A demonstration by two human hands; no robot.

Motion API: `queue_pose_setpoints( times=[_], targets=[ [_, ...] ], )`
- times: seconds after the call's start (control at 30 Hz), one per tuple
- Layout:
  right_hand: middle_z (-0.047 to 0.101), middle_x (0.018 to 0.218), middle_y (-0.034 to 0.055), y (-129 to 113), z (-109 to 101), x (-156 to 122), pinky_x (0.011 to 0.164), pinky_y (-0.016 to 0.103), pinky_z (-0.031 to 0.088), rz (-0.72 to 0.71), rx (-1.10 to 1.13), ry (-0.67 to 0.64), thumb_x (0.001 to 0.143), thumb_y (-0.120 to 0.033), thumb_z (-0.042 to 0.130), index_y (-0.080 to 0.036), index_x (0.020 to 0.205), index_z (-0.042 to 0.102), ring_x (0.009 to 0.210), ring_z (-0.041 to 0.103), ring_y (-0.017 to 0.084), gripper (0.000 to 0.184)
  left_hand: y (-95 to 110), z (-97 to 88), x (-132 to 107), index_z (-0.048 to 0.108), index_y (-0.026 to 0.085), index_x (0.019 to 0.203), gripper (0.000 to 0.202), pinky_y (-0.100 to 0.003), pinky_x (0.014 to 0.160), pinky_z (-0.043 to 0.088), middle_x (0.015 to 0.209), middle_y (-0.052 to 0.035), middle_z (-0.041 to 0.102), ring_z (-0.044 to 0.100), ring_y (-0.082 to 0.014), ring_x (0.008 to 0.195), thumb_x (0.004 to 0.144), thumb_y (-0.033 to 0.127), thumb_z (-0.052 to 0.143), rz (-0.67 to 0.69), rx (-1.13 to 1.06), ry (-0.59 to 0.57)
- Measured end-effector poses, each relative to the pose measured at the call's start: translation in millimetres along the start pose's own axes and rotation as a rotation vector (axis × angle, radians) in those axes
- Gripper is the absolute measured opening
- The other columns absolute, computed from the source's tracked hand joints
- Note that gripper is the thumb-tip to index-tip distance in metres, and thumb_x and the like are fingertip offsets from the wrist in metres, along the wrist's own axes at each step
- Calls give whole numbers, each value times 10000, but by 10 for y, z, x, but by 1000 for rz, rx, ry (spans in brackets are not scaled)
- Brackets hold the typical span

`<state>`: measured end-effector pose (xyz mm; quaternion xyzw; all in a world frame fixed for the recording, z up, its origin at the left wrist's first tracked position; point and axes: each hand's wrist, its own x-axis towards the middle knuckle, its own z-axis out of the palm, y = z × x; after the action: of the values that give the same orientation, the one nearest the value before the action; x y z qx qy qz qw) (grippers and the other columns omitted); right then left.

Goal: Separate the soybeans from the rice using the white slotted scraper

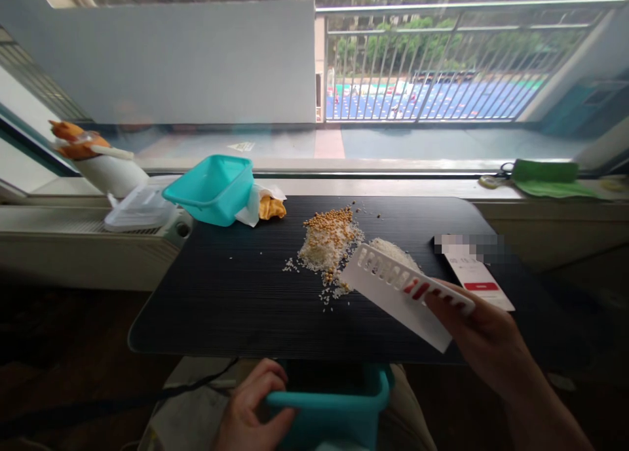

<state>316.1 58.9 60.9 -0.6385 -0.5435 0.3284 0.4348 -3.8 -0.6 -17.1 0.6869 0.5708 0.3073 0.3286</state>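
Note:
My right hand point(484, 336) grips a white slotted plastic tray point(398, 290), tilted, with a heap of white rice point(393, 251) in it. Just left of the tray a mixed pile of rice and yellow beans point(328, 238) lies on the black tabletop point(221, 294). My left hand point(253, 408) is wrapped round the rim of a teal container point(339, 408) held below the table's near edge, over my lap.
A second teal container point(212, 189) sits tilted at the back left beside a clear plastic lid point(140, 208) and a white bag with something orange point(268, 206). A white card point(476, 277) lies at the right. Green cloth point(550, 176) rests on the window sill.

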Motion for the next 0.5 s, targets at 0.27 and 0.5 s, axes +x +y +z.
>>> queue_pose_setpoints(
  times=[0.27,0.5],
  targets=[
    [797,887,36,69,20,61,666,255,569,77,120,-1,789,-533,696,-231,988,781,780,722,226,372,-5,28,9,626,208,616,122,-187,644,540,765,7,663,696,-166,691,704,131,662,-8,26,-23],
    [799,873,38,21,-39,-14,672,289,594,113,100,30,762,-582,698,-247,951,799,805,735,265,397,72,-5,28,634,214,612,123,-193,654,550,765,6,672,697,-171,689,702,137,667,-29,38,-33]
  ],
)
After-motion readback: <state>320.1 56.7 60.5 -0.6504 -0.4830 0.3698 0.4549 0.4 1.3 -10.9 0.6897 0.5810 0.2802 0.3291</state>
